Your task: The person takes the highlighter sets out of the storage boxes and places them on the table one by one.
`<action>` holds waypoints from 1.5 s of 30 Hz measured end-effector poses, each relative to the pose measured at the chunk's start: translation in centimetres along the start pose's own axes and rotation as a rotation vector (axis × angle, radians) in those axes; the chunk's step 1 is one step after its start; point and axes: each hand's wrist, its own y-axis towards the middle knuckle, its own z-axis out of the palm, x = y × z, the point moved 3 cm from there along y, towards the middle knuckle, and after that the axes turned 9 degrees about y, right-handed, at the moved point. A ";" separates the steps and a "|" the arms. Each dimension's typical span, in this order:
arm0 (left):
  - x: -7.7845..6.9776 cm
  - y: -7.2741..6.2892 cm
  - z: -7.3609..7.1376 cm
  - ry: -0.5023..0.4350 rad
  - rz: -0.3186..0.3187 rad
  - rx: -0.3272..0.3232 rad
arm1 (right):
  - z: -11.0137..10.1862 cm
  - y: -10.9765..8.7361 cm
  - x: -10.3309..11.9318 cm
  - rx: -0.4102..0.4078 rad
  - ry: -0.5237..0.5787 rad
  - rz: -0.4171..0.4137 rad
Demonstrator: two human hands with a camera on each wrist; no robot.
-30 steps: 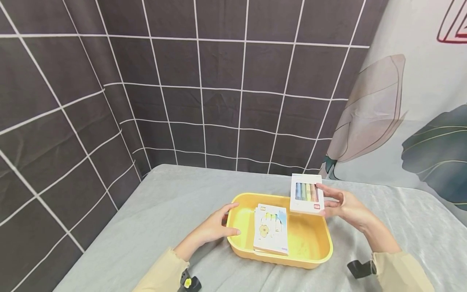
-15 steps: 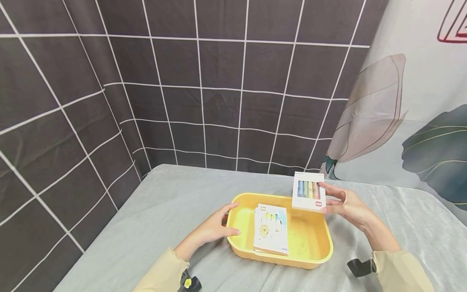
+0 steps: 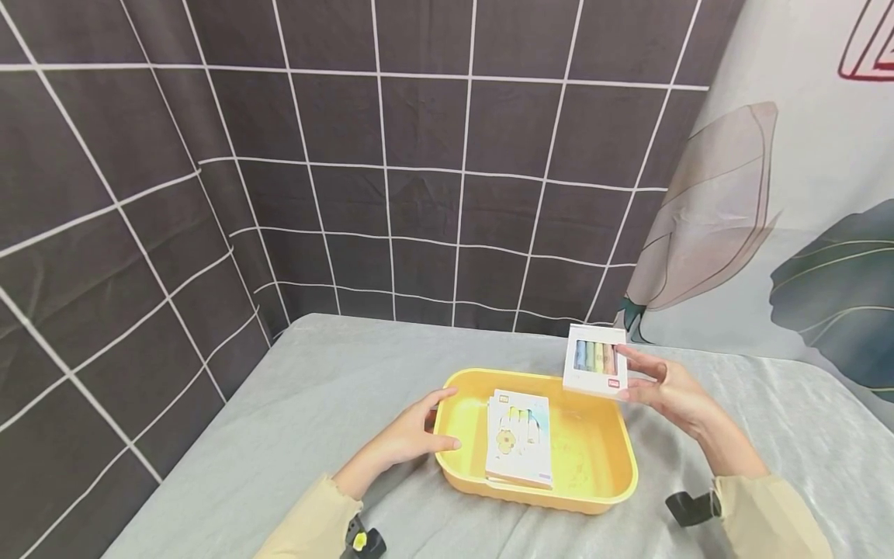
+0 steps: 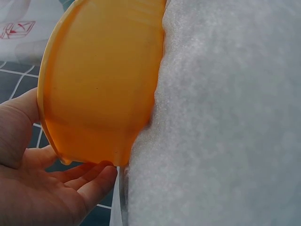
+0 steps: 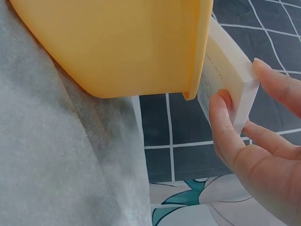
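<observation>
My right hand [image 3: 673,400] pinches a white box of coloured markers [image 3: 594,387] by its right side. Several pastel barrels show through its window. The box is tilted above the far right rim of a yellow plastic bin [image 3: 594,497], and the right wrist view shows its pale edge [image 5: 246,99] between thumb and fingers. My left hand [image 3: 401,439] holds the bin's left end, thumb and forefinger over the rim; in the left wrist view other fingers [image 4: 96,181] lie against its outer wall. Inside the bin, on the left, lies a stack of white printed boxes [image 3: 518,439].
The bin stands on a bed-like surface under a grey plush cloth [image 3: 349,373]. Behind it hangs a dark curtain [image 3: 419,202] with white grid lines, and a pale leaf-print curtain [image 3: 733,295] is at the right.
My right hand has raised the box of markers slightly and carried it a little right and away from me. My left hand, the bin and the stack inside have stayed in place.
</observation>
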 end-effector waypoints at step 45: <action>0.0 0.0 0.0 -0.004 -0.006 0.005 | -1.8 1.9 -0.6 -0.056 0.191 0.020</action>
